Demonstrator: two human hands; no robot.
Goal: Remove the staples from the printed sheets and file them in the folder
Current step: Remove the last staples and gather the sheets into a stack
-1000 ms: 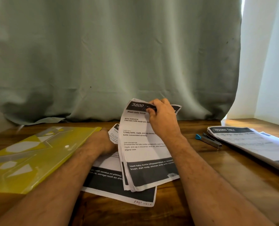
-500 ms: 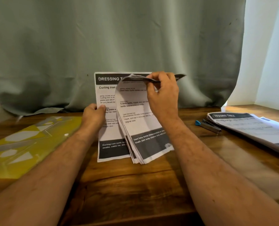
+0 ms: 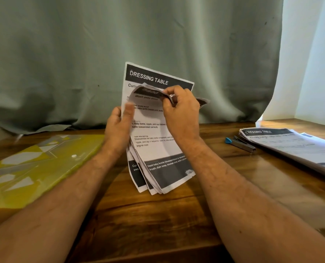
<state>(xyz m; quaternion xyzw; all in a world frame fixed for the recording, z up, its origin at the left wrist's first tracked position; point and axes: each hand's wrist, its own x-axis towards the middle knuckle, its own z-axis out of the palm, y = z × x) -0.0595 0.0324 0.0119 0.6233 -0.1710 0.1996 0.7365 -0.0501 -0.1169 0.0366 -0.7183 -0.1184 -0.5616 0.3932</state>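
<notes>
At the centre of the frame the person holds a bundle of printed sheets (image 3: 154, 149) upright above the wooden table (image 3: 148, 221). The left hand (image 3: 118, 128) grips the bundle's left edge, thumb laid across the front page. The right hand (image 3: 180, 109) pinches the bent-over top of the front sheets, fingers curled tight on the paper. Behind them stands a page headed "DRESSING TABLE". The yellow folder (image 3: 34, 168) lies flat at the left of the frame. At the right, a second stack of sheets (image 3: 294, 147) rests beside a blue-tipped staple remover (image 3: 240, 144).
</notes>
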